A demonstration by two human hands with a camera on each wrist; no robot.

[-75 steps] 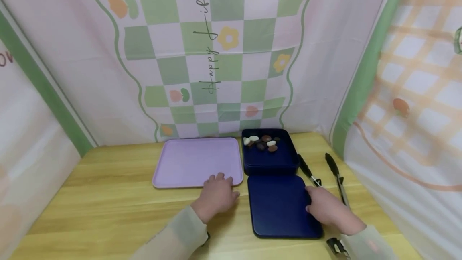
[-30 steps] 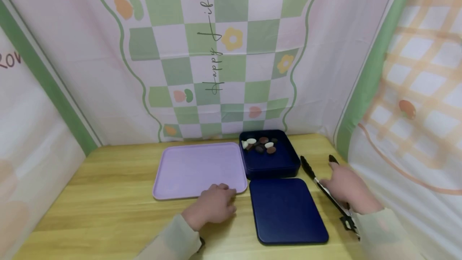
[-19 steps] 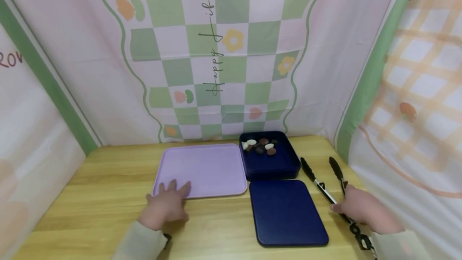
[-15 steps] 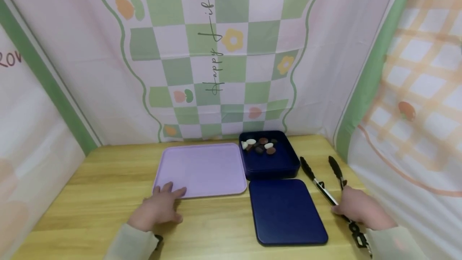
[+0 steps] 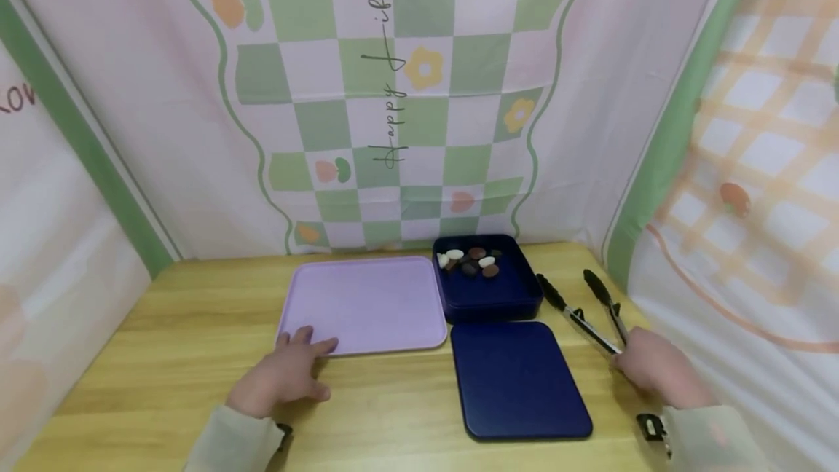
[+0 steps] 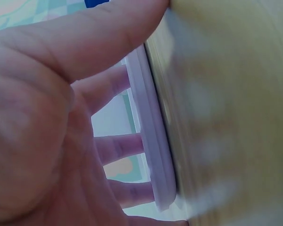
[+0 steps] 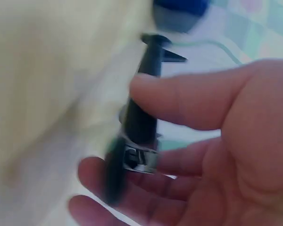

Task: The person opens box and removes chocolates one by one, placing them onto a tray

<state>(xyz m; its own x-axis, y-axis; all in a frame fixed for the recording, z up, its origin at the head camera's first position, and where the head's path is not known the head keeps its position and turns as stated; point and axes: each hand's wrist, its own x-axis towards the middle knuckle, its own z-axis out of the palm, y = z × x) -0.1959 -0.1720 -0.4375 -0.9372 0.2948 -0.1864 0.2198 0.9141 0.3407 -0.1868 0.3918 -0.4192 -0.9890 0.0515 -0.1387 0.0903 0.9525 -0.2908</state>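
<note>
In the head view, my right hand [image 5: 658,370] holds a pair of tongs [image 5: 598,335] on the right of the table, black tips spread apart and facing away. The right wrist view shows the thumb and fingers round the dark handle of the tongs [image 7: 140,120]. My left hand [image 5: 278,377] lies at the front left corner of a lilac tray [image 5: 373,304], fingers spread over its rim. In the left wrist view, the fingers reach past the tray edge [image 6: 151,127], with the thumb away from it.
A dark blue box [image 5: 514,293] stands right of the tray, with several white, brown and black oval pieces [image 5: 486,262] inside. A flat dark blue lid [image 5: 521,384] lies in front of it. Patterned cloth [image 5: 419,130] hangs behind and beside the wooden table [image 5: 380,414].
My right hand has gone from the lid to the tongs and grips them; their tips have shifted slightly left and away. My left hand has slid from the tray's front right to its front left corner.
</note>
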